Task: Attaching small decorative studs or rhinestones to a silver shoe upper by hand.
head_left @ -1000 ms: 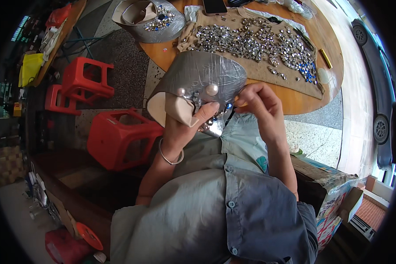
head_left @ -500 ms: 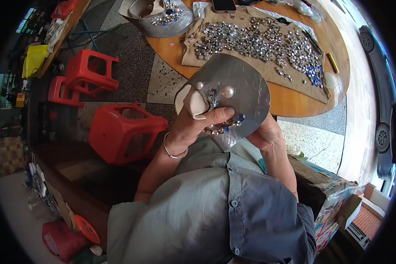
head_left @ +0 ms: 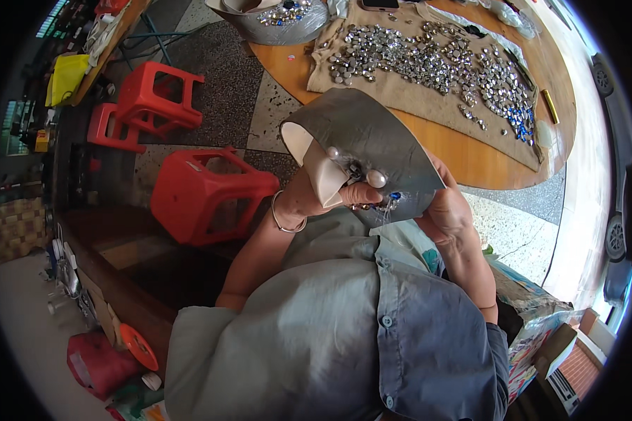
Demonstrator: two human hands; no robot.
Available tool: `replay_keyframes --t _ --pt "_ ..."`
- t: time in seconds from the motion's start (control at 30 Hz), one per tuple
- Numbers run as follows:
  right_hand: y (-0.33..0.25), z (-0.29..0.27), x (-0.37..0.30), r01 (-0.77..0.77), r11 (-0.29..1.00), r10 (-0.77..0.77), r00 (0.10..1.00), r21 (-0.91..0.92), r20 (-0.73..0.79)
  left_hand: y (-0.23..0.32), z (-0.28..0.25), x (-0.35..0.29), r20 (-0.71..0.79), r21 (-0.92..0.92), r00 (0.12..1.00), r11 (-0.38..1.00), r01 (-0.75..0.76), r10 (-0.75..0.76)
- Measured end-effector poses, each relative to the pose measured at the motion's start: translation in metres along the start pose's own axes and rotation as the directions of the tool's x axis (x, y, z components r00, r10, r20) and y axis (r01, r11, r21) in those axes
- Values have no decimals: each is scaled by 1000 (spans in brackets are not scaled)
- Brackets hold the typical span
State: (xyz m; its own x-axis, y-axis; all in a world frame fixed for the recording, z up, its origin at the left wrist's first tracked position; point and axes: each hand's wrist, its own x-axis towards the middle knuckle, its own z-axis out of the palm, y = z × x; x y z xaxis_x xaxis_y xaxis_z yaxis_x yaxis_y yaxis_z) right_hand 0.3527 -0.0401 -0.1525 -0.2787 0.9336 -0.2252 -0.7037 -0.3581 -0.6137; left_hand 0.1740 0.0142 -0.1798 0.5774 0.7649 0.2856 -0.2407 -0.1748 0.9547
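The left hand [head_left: 309,200] holds a curved grey band [head_left: 372,126] by its left end, thumb across the front, the other fingers hidden. The right hand [head_left: 453,214] is at the band's right edge, partly behind it; its fingertips are out of sight, so I cannot tell how far they close. The band is up in front of the shirt [head_left: 302,302], between the hands, near the close edge of the wooden table [head_left: 484,172]. Cream lining [head_left: 298,140] shows at its left, and its front carries 2 pearls [head_left: 376,178] (the right-hand pearl is clearly larger), with blue stones [head_left: 395,196] beside the left thumb. A bracelet [head_left: 279,226] circles the left wrist. On the table, a tan cloth [head_left: 428,109] bears a broad scatter of clear stones [head_left: 379,56], with a blue cluster [head_left: 521,123] toward its right end. A yellow tube [head_left: 550,107] lies beside the cloth. Another grey band [head_left: 309,29], also decorated, sits at the table's far left. 3 red stools [head_left: 179,186] stand on the floor.
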Motion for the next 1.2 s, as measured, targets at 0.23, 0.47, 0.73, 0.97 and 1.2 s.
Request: replay_keyframes --t 0.23,0.47,0.73,0.97,1.2 --pt "-12 -8 12 355 658 -590 791 -664 -161 20 12 9 -385 68 920 992 105 -71" --pt "-24 17 -2 233 172 -497 860 -957 119 34 26 23 -463 103 884 988 119 -58" --pt "-34 -15 3 162 879 -172 985 -449 19 39 25 35 -497 -45 860 993 109 -117" --pt "-18 7 -1 259 486 -277 951 -835 134 40 5 26 -532 55 845 994 96 -52" --pt "-15 22 -7 564 72 -530 721 -823 447 35 9 9 -453 4 882 989 149 -131"
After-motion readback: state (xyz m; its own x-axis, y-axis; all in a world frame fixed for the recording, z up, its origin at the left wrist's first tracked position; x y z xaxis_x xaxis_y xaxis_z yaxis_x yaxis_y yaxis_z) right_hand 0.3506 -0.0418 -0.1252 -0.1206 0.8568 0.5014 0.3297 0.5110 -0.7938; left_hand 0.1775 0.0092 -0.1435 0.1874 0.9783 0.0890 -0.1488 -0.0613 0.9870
